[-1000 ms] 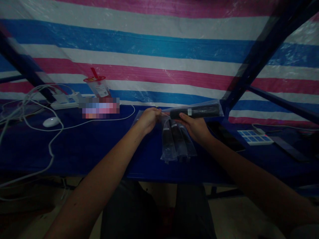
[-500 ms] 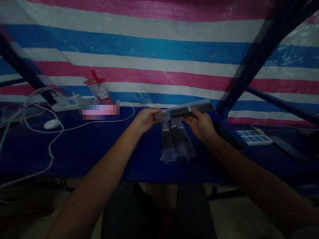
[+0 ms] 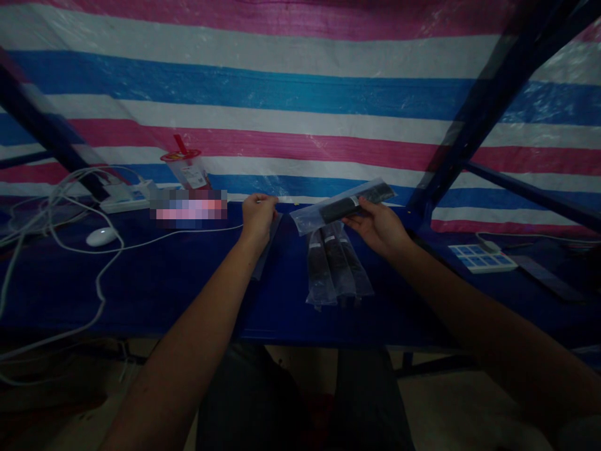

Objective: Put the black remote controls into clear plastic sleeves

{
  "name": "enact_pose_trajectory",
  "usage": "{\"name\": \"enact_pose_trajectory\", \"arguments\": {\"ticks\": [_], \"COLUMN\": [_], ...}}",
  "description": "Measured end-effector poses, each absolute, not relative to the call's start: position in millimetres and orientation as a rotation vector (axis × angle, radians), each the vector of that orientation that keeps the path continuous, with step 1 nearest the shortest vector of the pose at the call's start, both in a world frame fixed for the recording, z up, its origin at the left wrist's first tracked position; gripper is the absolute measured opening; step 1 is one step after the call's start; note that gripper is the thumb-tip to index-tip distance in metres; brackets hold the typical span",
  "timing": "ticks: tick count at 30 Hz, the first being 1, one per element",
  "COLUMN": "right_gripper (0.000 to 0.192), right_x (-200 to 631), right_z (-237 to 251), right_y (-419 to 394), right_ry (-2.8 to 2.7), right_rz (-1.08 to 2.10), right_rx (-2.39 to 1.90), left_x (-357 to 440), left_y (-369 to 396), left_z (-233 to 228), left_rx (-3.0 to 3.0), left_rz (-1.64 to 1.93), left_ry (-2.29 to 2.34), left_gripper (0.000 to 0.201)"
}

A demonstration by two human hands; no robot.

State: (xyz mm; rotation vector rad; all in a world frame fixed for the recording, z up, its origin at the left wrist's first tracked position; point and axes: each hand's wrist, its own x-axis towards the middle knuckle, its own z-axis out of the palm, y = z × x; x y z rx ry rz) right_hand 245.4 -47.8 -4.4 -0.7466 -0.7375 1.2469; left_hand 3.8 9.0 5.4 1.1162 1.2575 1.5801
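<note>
Long counter point(image 3: 188, 282) covered in dark blue cloth, running left to right under striped tarp wall. At middle: three clear plastic sleeves with dark stick-shaped items point(image 3: 335, 266), side by side, touching. Left part: white oval computer mouse point(image 3: 101, 236), tangle of white cables point(image 3: 61, 207), white power strip point(image 3: 126, 195) near back edge, clear plastic cup with red lid and straw point(image 3: 186, 166) behind it. Right part: white panel with blue square buttons point(image 3: 481, 257), dark flat slab point(image 3: 547, 279) beside it.

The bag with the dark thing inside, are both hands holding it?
No: only the right hand holds the bag; the left hand is apart from it.
</note>
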Motion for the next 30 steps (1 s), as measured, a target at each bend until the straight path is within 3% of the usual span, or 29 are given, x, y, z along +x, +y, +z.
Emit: {"name": "enact_pose_trajectory", "arguments": {"ticks": [3,6,12,16,21,25,30], "right_gripper": [0.005,0.005,0.010,0.003,0.004,0.014,0.014], "right_x": [240,224,174,153,155,181,220], "right_z": [-2,0,-2,-5,-6,-8,-18], "right_y": [-36,-22,-6,-6,-18,-37,-54], "right_ry": [-0.815,-0.901,-1.043,-1.188,-1.433,-1.621,-1.691], "right_rz": [1.321,1.381,1.472,1.434,1.069,0.705,0.412], "right_rx": [-0.745,-0.759,-0.811,-0.911,-1.307,-1.259,-1.277], "left_x": [1,5,6,-3,-1,4,7], "left_y": [10,4,-13,-13,-18,-23,-28], "left_z": [9,11,14,16,11,4,1], "left_rx": [1.267,1.465,1.848,1.968,2.275,2.308,2.363], "left_rz": [1.650,1.466,1.013,0.809,0.606,0.308,0.229], "left_ry": [1.325,1.191,1.046,1.319,1.907,2.195,2.355], "left_gripper": [0.015,0.013,0.055,0.065,0.064,0.061,0.049]}}
